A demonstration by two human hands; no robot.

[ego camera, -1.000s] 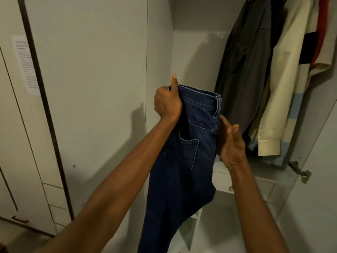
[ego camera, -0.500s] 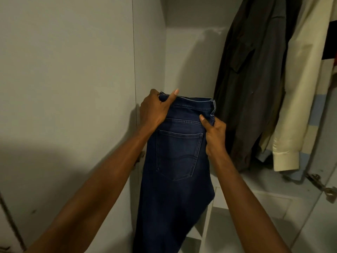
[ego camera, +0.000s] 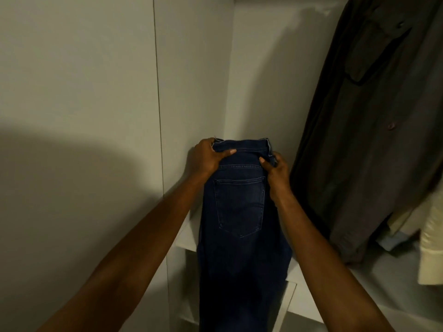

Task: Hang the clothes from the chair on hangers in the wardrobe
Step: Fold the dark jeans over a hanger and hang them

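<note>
Dark blue jeans (ego camera: pixel 239 212), folded lengthwise with a back pocket facing me, hang down in front of the open wardrobe (ego camera: pixel 263 80). My left hand (ego camera: pixel 207 156) grips the left end of the waistband, thumb across the front. My right hand (ego camera: pixel 275 171) grips the right end of the waistband. The legs drop out of view at the bottom. No hanger is visible.
A dark grey coat (ego camera: pixel 374 130) hangs at the right inside the wardrobe, with a cream sleeve (ego camera: pixel 431 248) beside it. A white shelf unit (ego camera: pixel 299 293) stands below the jeans. The wardrobe's white side panel (ego camera: pixel 191 80) rises at the left.
The jeans have come lower and closer to the wardrobe's left corner. My right hand went from beside the jeans to gripping the waistband. The view has moved in towards the wardrobe.
</note>
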